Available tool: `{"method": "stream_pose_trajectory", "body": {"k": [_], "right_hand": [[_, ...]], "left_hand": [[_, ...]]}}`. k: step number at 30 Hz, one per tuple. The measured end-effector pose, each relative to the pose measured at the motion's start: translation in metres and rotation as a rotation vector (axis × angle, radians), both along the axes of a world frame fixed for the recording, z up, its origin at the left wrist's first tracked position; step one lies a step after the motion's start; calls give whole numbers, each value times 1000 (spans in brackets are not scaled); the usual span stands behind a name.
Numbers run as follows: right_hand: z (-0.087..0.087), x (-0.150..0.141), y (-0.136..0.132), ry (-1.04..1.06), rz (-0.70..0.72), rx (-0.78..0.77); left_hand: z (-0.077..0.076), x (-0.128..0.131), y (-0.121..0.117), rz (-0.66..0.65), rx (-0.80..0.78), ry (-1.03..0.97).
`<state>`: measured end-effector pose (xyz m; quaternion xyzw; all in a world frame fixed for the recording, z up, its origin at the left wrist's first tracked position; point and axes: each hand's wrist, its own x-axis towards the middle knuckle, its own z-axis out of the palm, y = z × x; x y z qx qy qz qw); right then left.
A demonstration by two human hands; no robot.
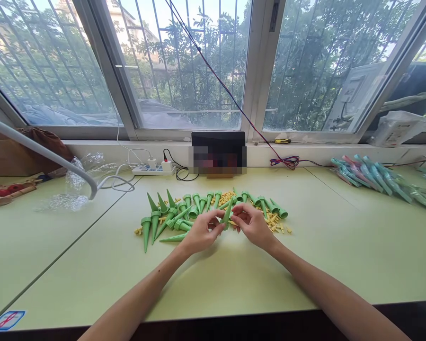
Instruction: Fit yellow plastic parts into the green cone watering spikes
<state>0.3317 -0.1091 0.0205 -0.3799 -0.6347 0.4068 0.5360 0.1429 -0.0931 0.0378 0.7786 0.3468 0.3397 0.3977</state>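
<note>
My left hand (201,233) is closed around the lower part of a green plastic watering spike (227,213), its pointed end tilted up. Close beside it, my right hand (252,225) has its fingers pinched on a small yellow plastic piece (233,223) at the spike's side. Whether that piece touches the spike, I cannot tell. Several more green spikes (155,227) lie or stand around and behind my hands, some point up and some point down. Small yellow T-shaped pieces (275,222) are heaped among them and to the right of my right hand.
A dark screen (218,147), partly blurred, stands at the window sill. Left of it lies a white power strip (154,169) with cables. A yellow cutter (282,141) rests on the sill. Bagged items (371,175) lie at the right, and a white curved tube (57,151) crosses the left.
</note>
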Motion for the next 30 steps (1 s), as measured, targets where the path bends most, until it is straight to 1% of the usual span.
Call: {"method": "stream_pose_trajectory", "body": {"k": [5, 9, 15, 20, 22, 26, 30], "right_hand": [[0, -1, -2, -88, -29, 95], [1, -1, -2, -103, -42, 111], [-1, -2, -1, -8, -39, 36], [-2, -3, 2, 75, -8, -25], [-3, -3, 3, 59, 7, -60], [-5, -2, 4, 12, 59, -183], [-3, -2, 2, -31, 80, -193]], "left_hand": [[1, 0, 0, 2, 0, 20], [0, -1, 0, 6, 8, 28], [0, 0, 0, 22, 15, -2], [2, 2, -1, 42, 11, -32], [2, 2, -1, 58, 8, -43], [0, 1, 0, 93, 27, -59], [0, 1, 0, 100, 38, -50]]}}
